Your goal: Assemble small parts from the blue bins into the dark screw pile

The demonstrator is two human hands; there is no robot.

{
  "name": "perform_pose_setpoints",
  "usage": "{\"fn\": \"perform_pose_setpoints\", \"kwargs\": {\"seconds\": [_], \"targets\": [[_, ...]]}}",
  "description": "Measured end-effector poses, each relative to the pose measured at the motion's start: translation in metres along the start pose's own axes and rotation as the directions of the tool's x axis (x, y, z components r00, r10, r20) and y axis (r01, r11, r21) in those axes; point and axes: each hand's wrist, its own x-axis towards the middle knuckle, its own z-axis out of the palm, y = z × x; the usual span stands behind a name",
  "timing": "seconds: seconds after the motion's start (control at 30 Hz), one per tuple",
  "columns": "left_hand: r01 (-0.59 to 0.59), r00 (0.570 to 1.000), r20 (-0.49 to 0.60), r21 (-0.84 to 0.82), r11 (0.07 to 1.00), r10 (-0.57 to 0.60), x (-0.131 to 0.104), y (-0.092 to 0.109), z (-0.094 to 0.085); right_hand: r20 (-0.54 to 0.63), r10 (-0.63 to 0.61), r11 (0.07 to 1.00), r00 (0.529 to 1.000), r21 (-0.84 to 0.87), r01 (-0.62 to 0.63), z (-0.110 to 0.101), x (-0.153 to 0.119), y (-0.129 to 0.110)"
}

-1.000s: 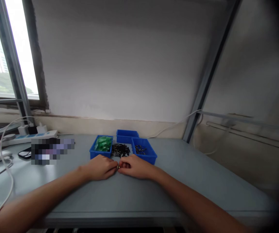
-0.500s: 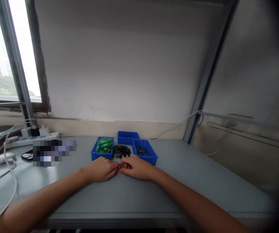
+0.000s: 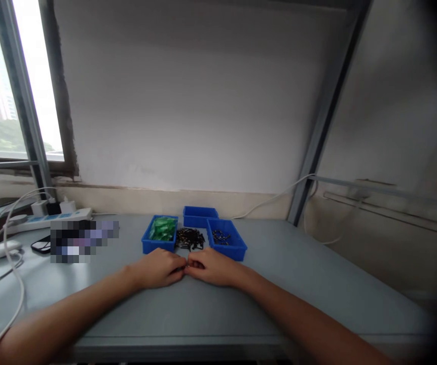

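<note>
Midway between the front edge of the bench [image 3: 188, 314] and its back edge, the left hand [image 3: 160, 268] and the right hand [image 3: 213, 266] met tip to tip, both closed in a pinch on a small part [image 3: 187, 264] that sat in the narrow gap between them, mostly hidden, with little more than a glint showing. Just beyond the knuckles, a loose pile of small dark pieces [image 3: 190, 237] lay between the left bin [image 3: 158, 247], filled with green packets [image 3: 162, 229], and the right bin [image 3: 230, 252], which held metal pieces [image 3: 220, 236]; a rear bin [image 3: 200, 222] stood nearer the back edge. The part was probably light and stiff, perhaps metal, hard to crush but apt to slip or roll away, so little of it offered itself. Its best hold seemed to be one end to each hand, thumb against forefinger, low over the bench top
</note>
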Motion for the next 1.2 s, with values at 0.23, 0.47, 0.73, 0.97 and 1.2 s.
{"fn": "perform_pose_setpoints", "kwargs": {"seconds": [0.23,0.47,0.73,0.97,1.2], "targets": [[-0.027,0.999,-0.039,-0.031,0.999,0.026,0.0004,-0.0032,0.0025,0.025,-0.03,0.999,0.999,-0.011,0.03,0.0002,0.0008,0.001],[-0.015,0.999,-0.036,-0.022,1.0,0.014,0.0,-0.0027,0.0022,0.014,-0.026,1.0,1.0,0.006,0.026,-0.0015,0.0,0.0027],[-0.049,0.998,-0.048,0.017,0.999,0.05,0.0,-0.0039,0.0028,-0.003,-0.003,1.0,1.0,0.005,0.003,-0.0034,-0.0015,0.0042],[-0.03,0.998,-0.049,0.061,0.998,0.033,0.0005,-0.003,0.0015,-0.009,0.022,0.999,1.0,-0.047,-0.022,-0.0066,-0.002,-0.0008],[0.004,0.999,-0.051,0.115,0.993,0.002,0.0002,-0.0007,-0.0025,0.006,0.056,0.997,0.998,-0.052,-0.055,-0.0081,-0.0029,0.0012]]}}
